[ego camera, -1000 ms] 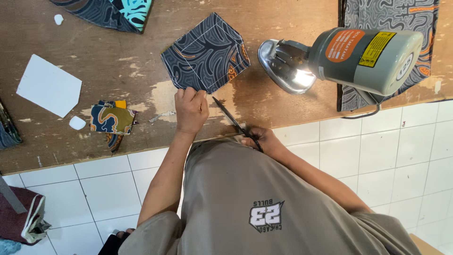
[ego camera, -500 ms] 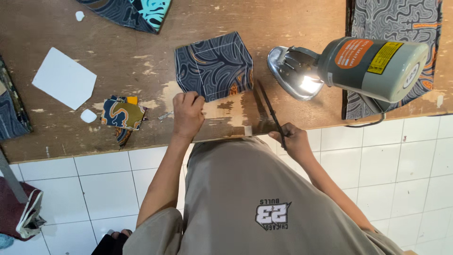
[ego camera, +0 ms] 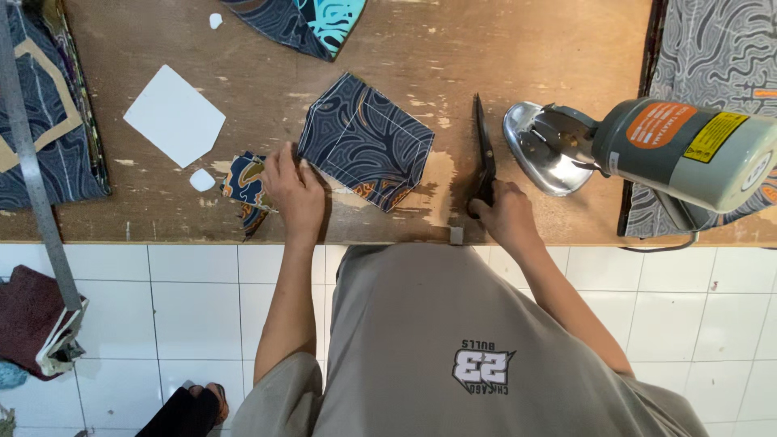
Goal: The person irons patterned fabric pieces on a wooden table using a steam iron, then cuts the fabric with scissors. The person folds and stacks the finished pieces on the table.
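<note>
A dark blue patterned fabric piece (ego camera: pixel 364 142), cut to a five-sided shape, lies flat on the worn wooden table (ego camera: pixel 526 48). My left hand (ego camera: pixel 293 193) rests on its lower left corner, fingers pinching the edge. To the right lie black scissors (ego camera: pixel 483 150), blades closed and pointing away from me. My right hand (ego camera: pixel 506 214) grips their handles at the table's near edge. The two hands are about a fabric-width apart.
An electric cutting machine (ego camera: pixel 672 150) with a shiny base stands right of the scissors on grey patterned cloth (ego camera: pixel 712 48). A white paper template (ego camera: pixel 174 116), colourful fabric scraps (ego camera: pixel 243 182) and a cloth stack (ego camera: pixel 40 105) lie left. More fabric (ego camera: pixel 299 20) lies at the far edge.
My right hand has carried the scissors away from the fabric to the right and laid them on the table. My left hand has stayed on the fabric's edge.
</note>
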